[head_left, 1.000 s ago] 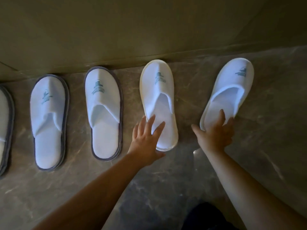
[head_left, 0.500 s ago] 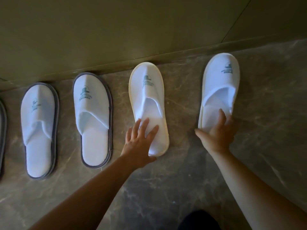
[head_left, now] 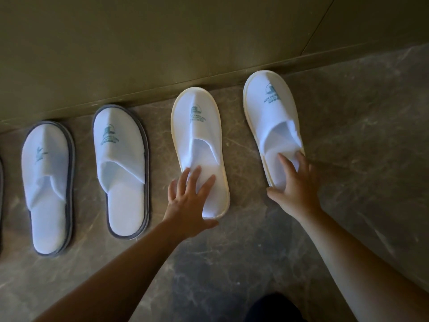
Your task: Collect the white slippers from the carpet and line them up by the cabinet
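Observation:
Several white slippers lie in a row on the marble floor, toes at the cabinet base point(head_left: 162, 94). Two have cream rims: one in the middle point(head_left: 197, 135), one on the right point(head_left: 269, 108). My left hand point(head_left: 188, 203) rests flat, fingers spread, on the heel of the middle slipper. My right hand point(head_left: 294, 184) grips the heel of the right slipper, thumb under its left edge and fingers on the insole. Two grey-rimmed slippers point(head_left: 120, 163) point(head_left: 46, 182) lie further left. Another slipper's edge point(head_left: 1, 205) shows at the frame's left border.
The olive cabinet front point(head_left: 185, 38) fills the top of the view. Grey-brown marble floor point(head_left: 359, 147) extends right and toward me. A dark shape point(head_left: 274, 307), perhaps my foot or clothing, sits at the bottom edge.
The right slipper has been turned from a rightward tilt to nearly parallel with the others and pushed toward the cabinet base. My left hand stayed on the middle slipper's heel.

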Demonstrator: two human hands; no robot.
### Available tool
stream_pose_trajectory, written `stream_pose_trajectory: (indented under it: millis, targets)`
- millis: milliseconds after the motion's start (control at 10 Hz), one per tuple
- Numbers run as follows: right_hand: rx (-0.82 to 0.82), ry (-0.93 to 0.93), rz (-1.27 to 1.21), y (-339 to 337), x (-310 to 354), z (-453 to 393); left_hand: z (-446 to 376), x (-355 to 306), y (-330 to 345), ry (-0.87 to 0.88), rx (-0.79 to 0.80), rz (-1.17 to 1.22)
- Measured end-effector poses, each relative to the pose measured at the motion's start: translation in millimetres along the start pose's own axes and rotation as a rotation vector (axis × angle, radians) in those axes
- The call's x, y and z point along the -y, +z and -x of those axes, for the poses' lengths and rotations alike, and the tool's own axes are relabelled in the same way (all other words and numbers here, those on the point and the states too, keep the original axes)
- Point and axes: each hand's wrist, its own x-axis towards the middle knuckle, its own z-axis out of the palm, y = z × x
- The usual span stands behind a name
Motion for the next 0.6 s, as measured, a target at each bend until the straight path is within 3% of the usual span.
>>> stream_pose_trajectory:
  millis: [400,500,600]
  targets:
    - [0.052,0.009,0.056,-7,4,5,3,-3,-15,-0.028,0.100,0.041]
    - [0.034,-0.059,-0.088,-35,24,7,16,-19,-54,-0.025,0.085,0.197]
    - [0.069,-0.263,-0.331,-79,42,44,58,-29,-101,0.037,0.028,0.525]
